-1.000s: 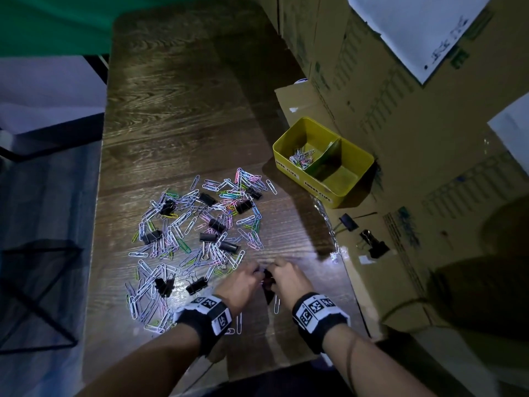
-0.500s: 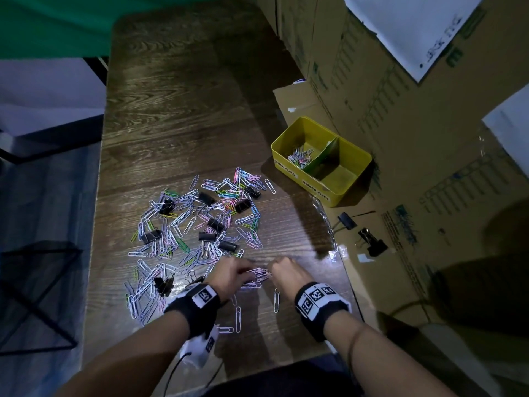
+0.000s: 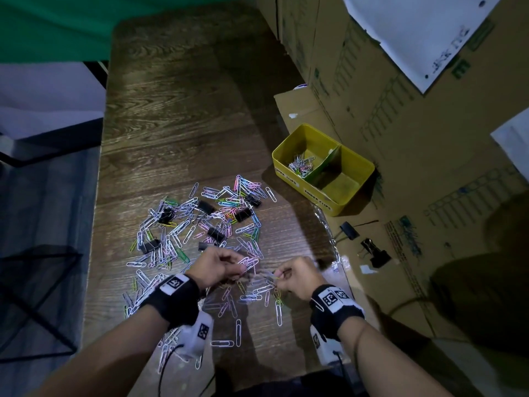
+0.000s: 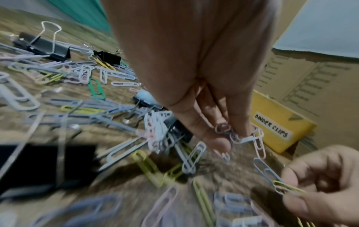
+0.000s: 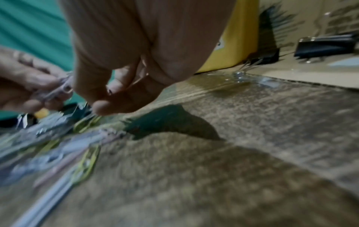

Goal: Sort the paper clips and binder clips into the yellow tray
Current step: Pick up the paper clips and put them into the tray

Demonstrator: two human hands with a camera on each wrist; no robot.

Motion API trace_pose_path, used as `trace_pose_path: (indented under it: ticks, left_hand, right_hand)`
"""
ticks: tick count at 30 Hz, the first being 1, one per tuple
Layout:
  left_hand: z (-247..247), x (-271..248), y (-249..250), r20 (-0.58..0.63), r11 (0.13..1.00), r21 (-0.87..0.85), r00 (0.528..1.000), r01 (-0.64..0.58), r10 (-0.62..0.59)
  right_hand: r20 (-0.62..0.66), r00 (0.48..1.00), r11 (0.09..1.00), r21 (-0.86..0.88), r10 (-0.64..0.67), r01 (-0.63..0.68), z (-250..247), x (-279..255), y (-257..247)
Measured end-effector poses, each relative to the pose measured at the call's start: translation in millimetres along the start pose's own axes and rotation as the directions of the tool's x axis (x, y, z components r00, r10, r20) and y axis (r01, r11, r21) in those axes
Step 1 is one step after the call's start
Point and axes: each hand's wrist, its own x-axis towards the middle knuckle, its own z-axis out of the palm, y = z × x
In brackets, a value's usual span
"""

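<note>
A heap of coloured paper clips [image 3: 197,230] mixed with black binder clips [image 3: 243,214] lies on the wooden table [image 3: 177,133]. My left hand [image 3: 220,266] pinches a bunch of linked paper clips [image 4: 242,136] just above the near side of the heap. My right hand [image 3: 297,277] pinches a yellow paper clip [image 4: 287,186] at the other end of the tangle. The yellow tray [image 3: 359,193] stands at the right. Its left compartment holds several paper clips [image 3: 300,166]. Its right compartment, labelled binder clips, shows none.
Cardboard boxes [image 3: 400,116] wall off the right side. Two binder clips [image 3: 372,252] lie on flat cardboard right of the table. Loose paper clips [image 3: 237,332] are scattered near the front edge. The table's left edge drops to the floor.
Both hands have lifted off the table and drawn apart, the left one now holding a bunch of paper clips. More loose clips lie spread under the hands.
</note>
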Motion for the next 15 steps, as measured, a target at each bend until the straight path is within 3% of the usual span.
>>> trace_pose_path:
  ticks: [3,6,11,15]
  left_hand:
    - [-10,11,32,0.070,0.997,-0.076,0.997,0.020,-0.015]
    - [-14,32,76,0.093,0.991,-0.110,0.992,-0.074,0.084]
    - [-4,79,158,-0.030,0.956,-0.153,0.968,-0.251,0.250]
    - [18,124,202,-0.136,0.956,-0.008,0.948,-0.292,0.288]
  right_hand:
    - [-0.093,0.995,0.983,0.181,0.040,-0.022,-16,0,-8]
    - [-0.178,0.983,0.943,0.332,0.038,0.024,-41,-2,-24]
    - [-0.390,0.920,0.822,0.537,0.042,0.190,-87,1,-57]
    - [-0.509,0.860,0.767,0.562,0.024,0.311,-131,13,-78]
